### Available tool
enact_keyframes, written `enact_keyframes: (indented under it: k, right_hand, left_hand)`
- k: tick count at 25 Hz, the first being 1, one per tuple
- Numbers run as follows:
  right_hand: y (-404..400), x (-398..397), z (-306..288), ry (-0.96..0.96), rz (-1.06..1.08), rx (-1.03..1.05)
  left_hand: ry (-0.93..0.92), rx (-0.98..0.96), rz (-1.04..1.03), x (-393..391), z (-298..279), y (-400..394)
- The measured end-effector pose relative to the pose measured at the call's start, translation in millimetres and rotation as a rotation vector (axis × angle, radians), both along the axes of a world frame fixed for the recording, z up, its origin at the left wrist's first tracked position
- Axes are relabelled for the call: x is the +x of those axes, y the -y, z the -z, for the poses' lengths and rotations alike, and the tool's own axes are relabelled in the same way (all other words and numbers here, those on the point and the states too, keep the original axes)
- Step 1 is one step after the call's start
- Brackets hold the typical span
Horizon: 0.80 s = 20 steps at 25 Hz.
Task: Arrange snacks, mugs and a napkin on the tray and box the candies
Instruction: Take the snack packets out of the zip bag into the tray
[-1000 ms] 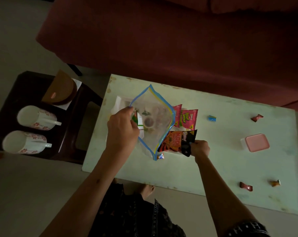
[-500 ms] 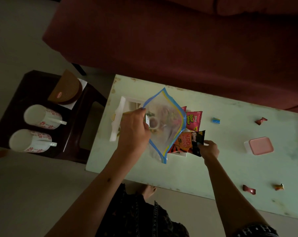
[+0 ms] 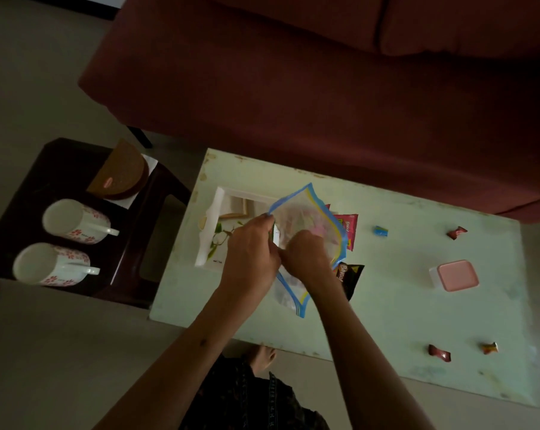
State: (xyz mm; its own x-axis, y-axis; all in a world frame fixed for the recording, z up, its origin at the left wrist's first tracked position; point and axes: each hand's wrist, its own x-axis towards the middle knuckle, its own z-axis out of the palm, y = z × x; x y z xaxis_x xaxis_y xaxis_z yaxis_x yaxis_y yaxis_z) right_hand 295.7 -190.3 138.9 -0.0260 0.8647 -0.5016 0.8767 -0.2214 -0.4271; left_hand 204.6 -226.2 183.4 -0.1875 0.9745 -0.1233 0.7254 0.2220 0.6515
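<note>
Two hands: left hand (image 3: 251, 252) and right hand (image 3: 305, 254) meet, both pinching the clear zip bag (image 3: 312, 221) above the tray (image 3: 214, 240).
Snacks: pink packet (image 3: 347, 226) and black packet (image 3: 350, 276) lie at the tray's right end.
Candies: four scattered on the table (image 3: 402, 299), around the pink-lidded box (image 3: 454, 274).
Mugs: two mugs (image 3: 76, 221) on the dark side table (image 3: 23, 187).

A home living room: sofa (image 3: 324, 72), low table (image 3: 417, 305), floral mugs (image 3: 76, 221).
</note>
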Motion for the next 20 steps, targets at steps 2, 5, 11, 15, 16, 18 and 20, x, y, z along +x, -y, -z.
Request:
enact_keyframes:
  k: [2,5,11,15,16,18,20]
  right_hand:
    - [-10,-11,20,0.12,-0.045,-0.173]
    - [-9,-20,49,0.077,-0.035,-0.217]
    - [-1,-33,55,0.095,-0.084,-0.157]
    - [-1,-26,-5,0.11,-0.153,0.013]
    - [1,-15,-30,0.089,-0.139,0.086]
    - [11,18,-83,-0.007,-0.038,0.264]
    - [22,54,-136,-0.208,0.157,0.41]
  left_hand:
    - [-0.002,-0.002,0.016,1,-1,5]
    - [0.01,-0.004,0.017,-2,1,13]
    - [-0.01,0.022,-0.009,-14,6,22]
    - [-0.052,0.093,0.012,-18,1,23]
    - [-0.055,0.109,0.021,-18,0,22]
    - [-0.079,0.103,0.025,-20,-2,20]
    - [-0.099,0.091,-0.005,-26,-2,19]
